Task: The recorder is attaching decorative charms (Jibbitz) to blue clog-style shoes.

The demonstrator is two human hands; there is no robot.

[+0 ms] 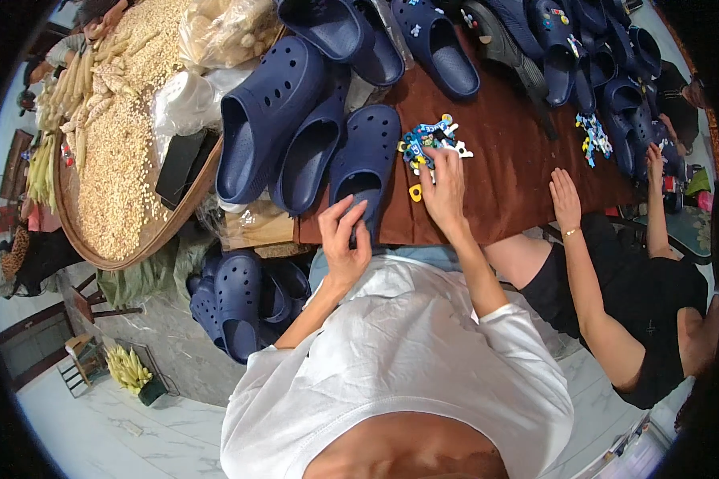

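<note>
- Two bare hands at work over a brown bench, forearms entering from the lower edge in white sleeves.
- Left hand: fingers curled around the heel end of a navy clog, thumb on the near side; firm hold.
- Navy clog: lying flat at the near edge of the bench, toe pointing away, perforated upper facing up.
- Right hand: fingers spread and flat, palm down, tips resting on a pile of small coloured charms; nothing gripped as far as visible.
- Pile of small coloured charms: mid-bench, just right of the held clog; one yellow charm lying apart, beside the right hand.
- More navy clogs touching the held one on its left, others ranged along the far side of the bench.
- Second heap of charms further right, near another person's hand laid flat on the bench.
- Round woven tray of pale grain left of the bench.
- Further clogs heaped on the floor below the left hand.
</note>
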